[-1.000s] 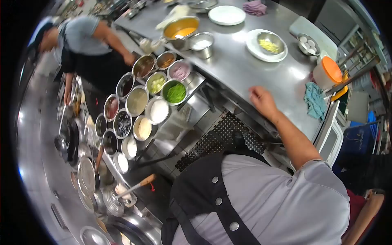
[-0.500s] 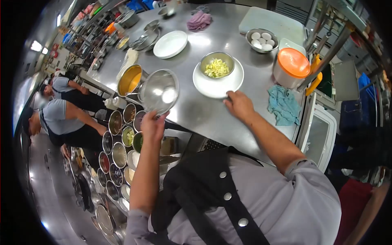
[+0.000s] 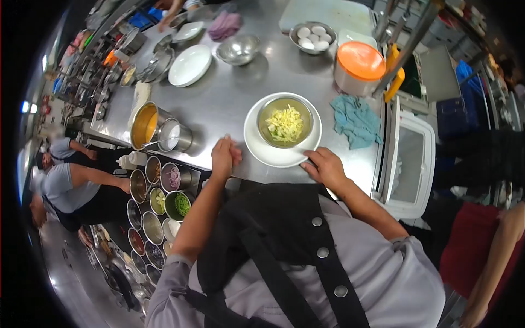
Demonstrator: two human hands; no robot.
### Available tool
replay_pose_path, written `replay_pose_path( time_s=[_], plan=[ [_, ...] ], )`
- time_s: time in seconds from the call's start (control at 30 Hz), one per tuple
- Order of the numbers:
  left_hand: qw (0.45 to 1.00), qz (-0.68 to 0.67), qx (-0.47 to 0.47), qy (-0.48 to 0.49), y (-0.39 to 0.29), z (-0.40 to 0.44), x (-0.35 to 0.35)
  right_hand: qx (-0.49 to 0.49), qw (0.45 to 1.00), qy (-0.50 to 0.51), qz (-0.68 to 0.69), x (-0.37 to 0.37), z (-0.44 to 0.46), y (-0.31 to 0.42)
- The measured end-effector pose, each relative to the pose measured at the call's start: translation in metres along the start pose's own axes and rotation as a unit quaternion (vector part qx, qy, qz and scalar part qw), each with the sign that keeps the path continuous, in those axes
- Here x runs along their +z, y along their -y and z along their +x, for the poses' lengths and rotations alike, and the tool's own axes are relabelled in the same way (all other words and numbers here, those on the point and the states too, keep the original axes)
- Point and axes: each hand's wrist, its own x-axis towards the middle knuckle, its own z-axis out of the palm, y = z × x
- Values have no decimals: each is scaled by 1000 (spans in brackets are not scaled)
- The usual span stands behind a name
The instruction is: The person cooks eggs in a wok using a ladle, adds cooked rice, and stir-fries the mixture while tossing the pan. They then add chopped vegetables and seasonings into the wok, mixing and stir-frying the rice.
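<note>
Your right hand [image 3: 328, 168] seems to pinch the near-right rim of the white plate [image 3: 255, 148]; your left hand [image 3: 226, 156] is free, fingers loosely bent, just beside it. Plate sits near the tabletop's [image 3: 213, 104] near edge, metal bowl [image 3: 307, 111] resting on it. Risk: lift or pull one side and the bowl could slide, spilling chopped yellow-green food [image 3: 285, 123]; pull too far and the plate may overhang. Count: one plate, one bowl on it, one teal cloth [image 3: 356, 120], one orange-lidded tub [image 3: 350, 79], apparently six eggs [image 3: 314, 38].
</note>
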Motion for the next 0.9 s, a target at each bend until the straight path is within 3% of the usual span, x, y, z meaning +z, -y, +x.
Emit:
replay_pose_path(
  time_s=[0.1,0.13,0.17,0.2,0.23,0.27,0.3,0.37,0.5,0.63,0.7,0.77,0.9],
  plan=[
    [996,43,73,7,41,-50,-38,11,989,70,129,-28,-2,-16],
    [999,17,10,-32,61,-66,-54,5,993,46,111,-39,-2,-24],
    [930,278,232,-58,96,-74,-79,3,996,9,86,-55,3,-28],
    [748,505,424,-77,140,-83,-107,23,998,-20,58,-67,8,-38],
    [875,439,185,-89,185,-109,-133,42,998,-45,31,-77,13,-48],
    [934,338,-68,-96,220,-131,-151,54,997,-55,7,-88,23,-55],
    [919,347,-151,-111,253,-167,-177,64,996,-65,-17,-97,34,-61],
    [877,397,-228,-144,287,-252,-215,73,995,-60,15,-103,57,-70],
    [854,400,-264,-204,321,-349,-219,38,997,-9,70,-85,106,-64],
    [859,422,-68,-280,376,-383,-186,-82,992,21,98,-46,146,-19],
    [877,303,-234,-290,331,-376,-145,-129,980,37,150,-23,156,11],
    [893,284,-253,-239,278,-369,-116,-175,962,63,199,-3,152,57],
    [874,260,-267,-312,245,-399,-85,-245,915,155,280,39,129,141]
  ],
)
